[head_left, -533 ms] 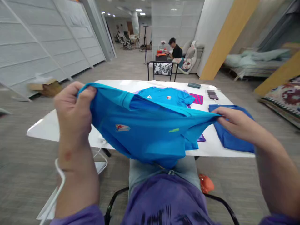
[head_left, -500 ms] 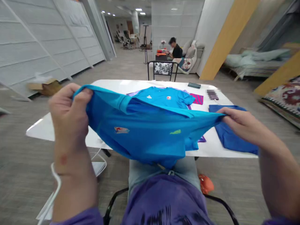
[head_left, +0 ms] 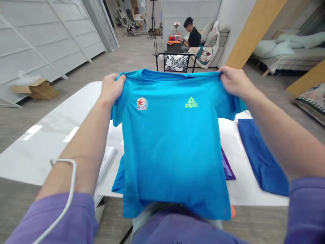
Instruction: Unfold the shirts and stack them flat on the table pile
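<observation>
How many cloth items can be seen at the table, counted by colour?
Light blue T-shirt, held up by left hand and right hand: 1
Dark blue cloth: 1
Purple cloth: 1
Total: 3

Both my arms reach forward and slightly up, elbows bent a little, forearms bare below pushed-up purple sleeves. My left hand (head_left: 111, 88) is raised at about chest height, its fingers (head_left: 119, 80) curled shut in a pinch, knuckles turned toward me. My right hand (head_left: 232, 82) sits level with it, well apart, likewise closed in a pinch with the thumb on the near side. Both wrists are roughly straight, and a white cable crosses my left forearm near the sleeve.
</observation>
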Motion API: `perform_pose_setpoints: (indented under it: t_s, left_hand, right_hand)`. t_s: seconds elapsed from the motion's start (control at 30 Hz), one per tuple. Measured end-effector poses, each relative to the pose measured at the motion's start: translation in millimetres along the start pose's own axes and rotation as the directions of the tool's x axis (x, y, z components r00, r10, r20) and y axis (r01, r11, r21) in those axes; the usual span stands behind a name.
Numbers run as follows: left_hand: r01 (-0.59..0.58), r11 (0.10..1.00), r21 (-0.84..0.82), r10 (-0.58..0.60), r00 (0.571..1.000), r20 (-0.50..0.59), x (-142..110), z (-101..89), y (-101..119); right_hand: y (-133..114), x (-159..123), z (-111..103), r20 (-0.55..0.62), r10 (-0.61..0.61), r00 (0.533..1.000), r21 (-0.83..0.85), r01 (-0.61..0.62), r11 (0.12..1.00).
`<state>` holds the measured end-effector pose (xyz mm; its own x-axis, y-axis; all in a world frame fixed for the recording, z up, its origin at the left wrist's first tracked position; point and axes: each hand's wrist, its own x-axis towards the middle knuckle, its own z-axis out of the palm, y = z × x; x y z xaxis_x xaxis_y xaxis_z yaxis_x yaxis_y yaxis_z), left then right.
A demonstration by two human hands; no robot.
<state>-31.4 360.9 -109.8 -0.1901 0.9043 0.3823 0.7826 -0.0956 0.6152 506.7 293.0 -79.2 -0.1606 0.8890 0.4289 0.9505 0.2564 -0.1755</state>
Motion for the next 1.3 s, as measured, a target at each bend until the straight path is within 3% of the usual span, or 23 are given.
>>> perform_pose_setpoints:
  t_s: [0.1, 0.2, 0.27, 0.33, 0.43, 0.53, 0.63, 0.73, 0.77, 0.8, 0.83, 0.87, 0.9, 0.93, 1.0, 1.07, 1.1, 1.2, 1.3]
  left_hand:
    - [0.057, 0.997, 0.051, -0.061, 0.996, 0.07, 56.7, 73.0, -10.1]
    - [0.118, 0.968, 0.222, -0.14, 0.986, 0.088, 75.8, 138.3, -24.5]
    - [0.08, 0.944, 0.319, -0.123, 0.986, 0.117, 66.8, 172.0, -32.4]
    - [-0.038, 0.938, 0.344, -0.036, 0.978, 0.207, 44.0, 194.7, -35.7]
    - [-0.195, 0.918, 0.345, 0.047, 0.918, 0.394, -6.5, 207.8, -30.0]
    - [-0.264, 0.898, 0.352, 0.04, 0.846, 0.532, -67.6, 200.0, -13.6]
    - [-0.305, 0.867, 0.394, 0.011, 0.802, 0.597, -138.7, 178.4, 4.3]
    - [-0.365, 0.854, 0.37, 0.006, 0.719, 0.695, -216.2, 150.1, 11.0]
    - [-0.402, 0.848, 0.344, 0.021, 0.675, 0.737, -241.4, 140.2, 10.4]
    - [-0.44, 0.84, 0.317, 0.035, 0.627, 0.778, -265.2, 130.1, 9.2]
    - [-0.469, 0.829, 0.304, 0.034, 0.585, 0.81, -287.4, 119.8, 8.4]
    - [-0.488, 0.821, 0.295, 0.034, 0.559, 0.829, -307.6, 109.3, 8.8]
    - [-0.496, 0.819, 0.287, 0.04, 0.549, 0.835, -325.8, 98.7, 11.4]
    - [-0.495, 0.827, 0.267, 0.062, 0.553, 0.831, -342.0, 88.1, 16.7]
    - [-0.467, 0.874, 0.133, 0.175, 0.558, 0.811, -369.2, 68.6, 36.4]
    - [-0.375, 0.918, -0.13, 0.322, 0.512, 0.796, -391.8, 54.4, 66.6]
    - [-0.292, 0.918, -0.268, 0.383, 0.473, 0.794, -402.2, 50.4, 84.0]
    - [0.027, 0.863, -0.504, 0.455, 0.392, 0.8, -432.7, 53.6, 137.0]
    - [0.387, 0.762, -0.519, 0.403, 0.344, 0.848, -461.2, 77.4, 181.0]
  right_hand:
    - [26.5, 63.8, 70.2, 0.087, 0.122, 0.989, -0.034, -0.12, 0.992]
    - [30.0, 85.7, 140.8, 0.102, 0.196, 0.975, -0.093, -0.187, 0.978]
    - [20.2, 72.7, 179.6, 0.118, 0.164, 0.979, -0.11, -0.151, 0.982]
    - [2.6, 38.2, 205.8, 0.183, 0.1, 0.978, -0.096, -0.084, 0.992]
    - [-30.5, -44.8, 216.4, 0.3, -0.024, 0.954, -0.034, 0.035, 0.999]
    - [-60.0, -141.9, 196.3, 0.405, -0.168, 0.899, 0.059, 0.158, 0.986]
    - [-75.8, -223.9, 154.6, 0.497, -0.289, 0.818, 0.194, 0.22, 0.956]
    - [-65.1, -276.8, 99.8, 0.527, -0.468, 0.709, 0.416, 0.265, 0.87]
    - [-53.4, -289.9, 80.7, 0.515, -0.467, 0.719, 0.45, 0.237, 0.861]
    - [-37.7, -302.5, 62.1, 0.499, -0.393, 0.773, 0.424, 0.177, 0.888]
    - [-18.7, -315.3, 44.7, 0.469, -0.233, 0.852, 0.328, 0.077, 0.942]
    - [2.6, -329.0, 29.0, 0.406, -0.006, 0.914, 0.168, -0.068, 0.983]
    - [24.6, -343.7, 15.5, 0.307, 0.232, 0.923, -0.02, -0.238, 0.971]
    - [46.1, -359.0, 4.5, 0.205, 0.424, 0.882, -0.193, -0.388, 0.901]
    - [81.6, -388.7, -10.2, 0.125, 0.629, 0.767, -0.407, -0.538, 0.738]
    - [101.3, -412.2, -17.9, 0.197, 0.682, 0.705, -0.448, -0.554, 0.702]
    - [104.5, -420.9, -20.7, 0.227, 0.675, 0.702, -0.427, -0.552, 0.717]
    - [91.4, -438.9, -32.7, 0.136, 0.618, 0.774, -0.272, -0.571, 0.775]
    - [52.8, -462.7, -54.6, -0.079, 0.48, 0.874, 0.072, -0.475, 0.877]
